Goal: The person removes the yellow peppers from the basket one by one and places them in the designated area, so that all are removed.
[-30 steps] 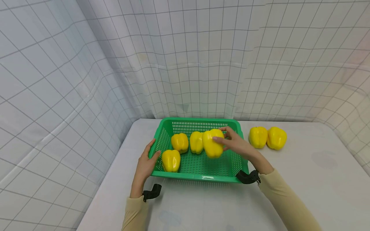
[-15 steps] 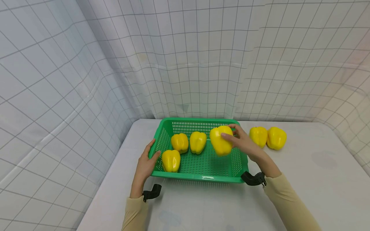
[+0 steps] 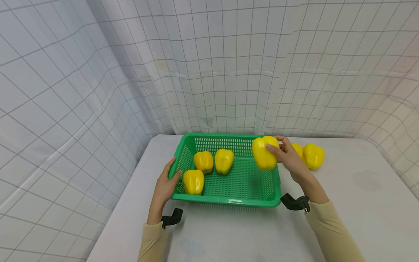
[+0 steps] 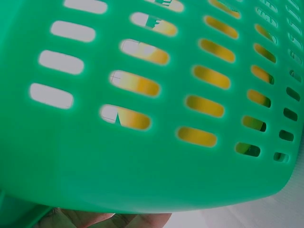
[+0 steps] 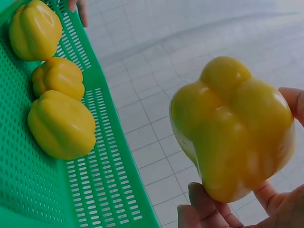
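In the head view, my right hand (image 3: 294,163) grips a yellow bell pepper (image 3: 265,154) in the air over the right end of a green plastic basket (image 3: 226,201). The right wrist view shows that bell pepper (image 5: 232,128) close up, with thumb and fingers around its sides. At the basket's left end, my left hand (image 3: 165,186) holds the rim, thumb on the inner side. Its fingers (image 4: 149,220) show only partly past the slotted wall in the left wrist view. Three more yellow bell peppers lie in the basket's left half: front (image 3: 194,182), back (image 3: 203,162) and middle (image 3: 224,161).
To the right of the basket, two yellow bell peppers sit side by side on the white table (image 3: 353,211); the right one (image 3: 313,156) shows fully, while my right hand partly covers the left one (image 3: 297,149). A grid-patterned white curtain (image 3: 229,72) hangs behind the table.
My right hand has carried its bell pepper rightward and slightly up, from beside the middle pepper to over the basket's right end. The left hand and the basket stay put.
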Demonstrator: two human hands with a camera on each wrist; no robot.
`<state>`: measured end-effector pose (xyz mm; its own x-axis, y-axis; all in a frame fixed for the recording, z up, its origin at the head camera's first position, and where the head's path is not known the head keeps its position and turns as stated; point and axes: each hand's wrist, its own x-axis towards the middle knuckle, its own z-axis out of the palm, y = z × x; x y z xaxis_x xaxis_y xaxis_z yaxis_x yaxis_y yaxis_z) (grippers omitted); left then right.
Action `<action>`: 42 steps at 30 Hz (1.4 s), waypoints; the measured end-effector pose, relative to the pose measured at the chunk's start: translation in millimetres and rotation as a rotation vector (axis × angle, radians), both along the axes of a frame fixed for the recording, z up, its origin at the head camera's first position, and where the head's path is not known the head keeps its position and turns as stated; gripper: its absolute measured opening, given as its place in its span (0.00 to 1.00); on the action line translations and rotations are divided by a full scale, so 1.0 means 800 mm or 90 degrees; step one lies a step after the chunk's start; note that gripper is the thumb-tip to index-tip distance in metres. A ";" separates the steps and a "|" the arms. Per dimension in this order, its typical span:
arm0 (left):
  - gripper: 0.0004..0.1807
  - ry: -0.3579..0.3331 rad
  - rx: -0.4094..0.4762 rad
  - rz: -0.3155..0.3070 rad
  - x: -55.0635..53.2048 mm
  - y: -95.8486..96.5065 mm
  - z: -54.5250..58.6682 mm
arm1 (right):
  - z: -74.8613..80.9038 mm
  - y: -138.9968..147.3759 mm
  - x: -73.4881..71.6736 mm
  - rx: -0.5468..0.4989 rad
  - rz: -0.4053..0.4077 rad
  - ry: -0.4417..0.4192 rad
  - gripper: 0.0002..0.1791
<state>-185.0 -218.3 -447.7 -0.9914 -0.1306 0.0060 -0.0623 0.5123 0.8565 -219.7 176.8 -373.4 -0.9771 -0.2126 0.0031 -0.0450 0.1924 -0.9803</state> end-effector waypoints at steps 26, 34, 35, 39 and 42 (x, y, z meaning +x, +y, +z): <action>0.32 -0.003 -0.007 0.003 0.000 -0.001 0.000 | -0.009 0.052 0.008 -0.101 -0.228 0.020 0.22; 0.31 0.004 0.001 0.001 0.002 0.000 0.003 | -0.015 0.072 0.012 -0.116 -0.282 0.023 0.21; 0.31 0.005 0.002 -0.001 0.002 0.000 0.003 | -0.015 0.075 0.012 -0.116 -0.288 0.024 0.22; 0.31 0.003 0.003 -0.003 0.002 0.000 0.003 | -0.019 0.086 0.014 -0.151 -0.316 0.009 0.26; 0.31 0.002 0.003 -0.003 0.002 0.000 0.003 | -0.021 0.093 0.015 -0.164 -0.345 -0.006 0.30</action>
